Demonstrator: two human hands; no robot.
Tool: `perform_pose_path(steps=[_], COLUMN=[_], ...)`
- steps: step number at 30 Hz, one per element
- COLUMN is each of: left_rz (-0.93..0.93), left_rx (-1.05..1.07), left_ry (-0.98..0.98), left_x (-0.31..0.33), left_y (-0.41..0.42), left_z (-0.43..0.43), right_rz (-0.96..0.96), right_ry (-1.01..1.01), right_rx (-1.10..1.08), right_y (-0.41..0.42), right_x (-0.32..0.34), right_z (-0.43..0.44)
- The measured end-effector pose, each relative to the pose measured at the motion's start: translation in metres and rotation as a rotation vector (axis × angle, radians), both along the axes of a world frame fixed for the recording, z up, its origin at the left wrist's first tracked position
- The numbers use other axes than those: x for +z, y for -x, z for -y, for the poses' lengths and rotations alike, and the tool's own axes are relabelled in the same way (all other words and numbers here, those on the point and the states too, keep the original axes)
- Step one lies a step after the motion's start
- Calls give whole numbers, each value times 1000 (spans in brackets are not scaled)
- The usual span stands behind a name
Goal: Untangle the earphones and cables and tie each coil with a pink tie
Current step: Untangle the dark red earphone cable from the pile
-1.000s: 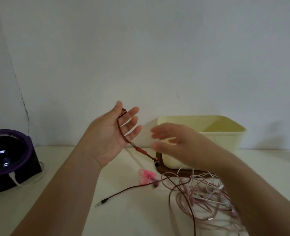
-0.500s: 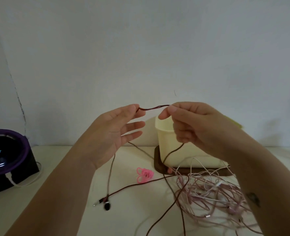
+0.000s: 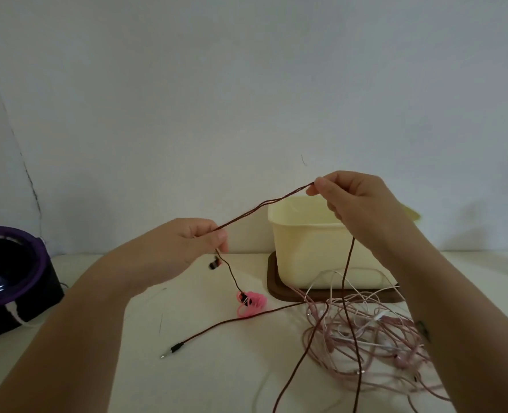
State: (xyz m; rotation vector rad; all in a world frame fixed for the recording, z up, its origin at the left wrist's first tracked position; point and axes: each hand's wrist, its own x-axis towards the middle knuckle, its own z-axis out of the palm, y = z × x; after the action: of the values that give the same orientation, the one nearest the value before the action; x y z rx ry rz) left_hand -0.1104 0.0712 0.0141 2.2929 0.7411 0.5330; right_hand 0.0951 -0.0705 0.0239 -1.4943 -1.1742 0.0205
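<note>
Left hand (image 3: 187,248): pinches red cable (image 3: 261,205)
Right hand (image 3: 363,204): pinches same cable
Risk: tugging may knot pink tangle (image 3: 366,338)

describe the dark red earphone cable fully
The dark red earphone cable is thin and looks braided. A doubled stretch runs taut between the left hand and the raised right hand, both pinching it. Two dark earbuds dangle below the left hand, one by the pink ties. From the right hand it drops across the pale pink tangle; its black jack plug lies on the table.
</note>
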Motion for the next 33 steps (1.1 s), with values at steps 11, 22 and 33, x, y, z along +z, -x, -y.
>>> perform_pose_path(steps=[11,22,33], left_rz=[793,516,419], left_rx=[-102,-182,-272], left_ry=[513,452,464], left_x=[15,8,3], left_y=[-15,-22,-25], left_z=[12,29,33], right_rz=[207,1,-430], right_ry=[224,277,173], right_rx=[-312,331,708], right_y=[-24,5,10], right_x=[-27,-13,-11], right_z=[-14,-8,-6])
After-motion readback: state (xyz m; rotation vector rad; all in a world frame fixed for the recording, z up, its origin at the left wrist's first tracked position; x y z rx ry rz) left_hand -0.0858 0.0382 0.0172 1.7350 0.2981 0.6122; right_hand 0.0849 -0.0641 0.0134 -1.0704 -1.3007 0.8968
